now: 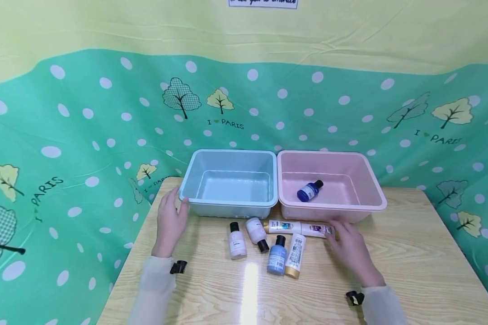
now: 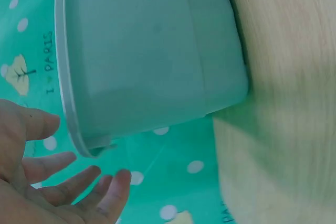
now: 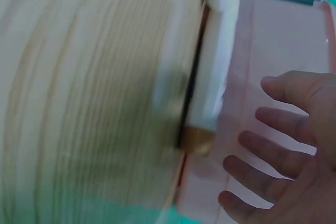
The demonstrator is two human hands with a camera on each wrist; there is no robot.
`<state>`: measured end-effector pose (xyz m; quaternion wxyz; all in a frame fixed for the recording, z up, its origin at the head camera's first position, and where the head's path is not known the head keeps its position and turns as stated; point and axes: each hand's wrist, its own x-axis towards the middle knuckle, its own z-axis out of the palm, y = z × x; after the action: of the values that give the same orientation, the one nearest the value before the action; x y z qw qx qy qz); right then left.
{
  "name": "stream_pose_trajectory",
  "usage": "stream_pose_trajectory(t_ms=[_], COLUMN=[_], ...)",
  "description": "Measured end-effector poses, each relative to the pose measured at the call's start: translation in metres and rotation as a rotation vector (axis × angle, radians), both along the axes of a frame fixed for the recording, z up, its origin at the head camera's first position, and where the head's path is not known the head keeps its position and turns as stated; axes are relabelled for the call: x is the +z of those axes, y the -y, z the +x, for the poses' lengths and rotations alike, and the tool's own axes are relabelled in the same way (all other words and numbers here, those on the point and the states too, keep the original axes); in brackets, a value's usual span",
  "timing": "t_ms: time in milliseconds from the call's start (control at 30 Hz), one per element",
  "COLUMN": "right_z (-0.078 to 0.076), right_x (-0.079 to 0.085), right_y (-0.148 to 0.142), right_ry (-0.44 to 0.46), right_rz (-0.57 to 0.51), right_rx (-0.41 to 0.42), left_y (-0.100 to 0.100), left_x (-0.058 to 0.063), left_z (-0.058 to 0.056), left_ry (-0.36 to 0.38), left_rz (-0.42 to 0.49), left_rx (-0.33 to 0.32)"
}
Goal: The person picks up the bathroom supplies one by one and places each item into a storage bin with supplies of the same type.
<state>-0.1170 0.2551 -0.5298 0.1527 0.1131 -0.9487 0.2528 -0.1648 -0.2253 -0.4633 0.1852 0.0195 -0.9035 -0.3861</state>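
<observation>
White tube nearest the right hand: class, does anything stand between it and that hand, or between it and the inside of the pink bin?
Nothing visible stands between the right hand and the white tube. Between the tube and the inside of the pink bin stands the bin's front wall.
</observation>
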Motion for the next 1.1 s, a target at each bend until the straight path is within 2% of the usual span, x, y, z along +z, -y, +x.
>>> stream_pose_trajectory(t_ms=[233, 333, 467, 767, 1100], right_z=[-0.009, -0.012, -0.016, -0.017, -0.006], right_x=[-0.009, -0.013, -0.013, -0.011, -0.005], right_y=[-0.012, -0.015, -0.019, -0.028, -0.028], right_ry=[0.169, 0.198, 0.202, 0.243, 0.353], right_rz=[-0.037, -0.062, -0.066, -0.099, -0.179], right_rx=[0.007, 0.027, 0.058, 0.093, 0.044], left_y=[0.01, 0.012, 0.014, 0.016, 0.018], left_x=[-0.006, -0.006, -0.004, -0.004, -0.007], left_z=[-0.007, -0.012, -0.014, -0.016, -0.015], left_ry=[0.112, 0.171, 0.219, 0.277, 0.282], left_rz=[0.325, 0.452, 0.565, 0.626, 0.63], left_rx=[0.03, 0.046, 0.05, 0.062, 0.073])
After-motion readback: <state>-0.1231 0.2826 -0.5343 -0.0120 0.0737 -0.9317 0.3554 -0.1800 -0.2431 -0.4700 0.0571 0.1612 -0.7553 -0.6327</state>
